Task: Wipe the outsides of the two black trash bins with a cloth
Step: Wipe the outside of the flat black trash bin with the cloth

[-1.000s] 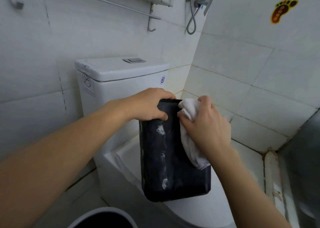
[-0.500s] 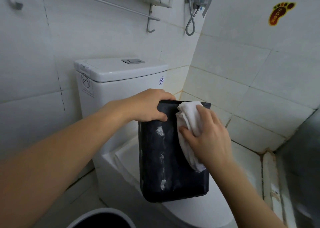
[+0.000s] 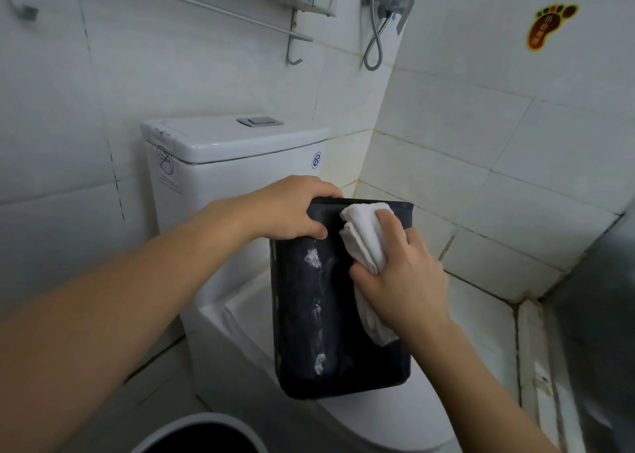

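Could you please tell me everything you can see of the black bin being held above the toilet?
The rectangular black plastic trash bin is held upright above the white toilet. Its matte front wall bears white smears in a vertical line. The left hand grips its top left rim; the right hand presses a crumpled white cloth against its upper right front. Its inside is hidden.

Black rectangular trash bin, held upright above the toilet seat, near side streaked with white smudges. White cloth bunched up against its upper right part, tail hanging down. Second, round bin left of the toilet, low down, only its rim showing.
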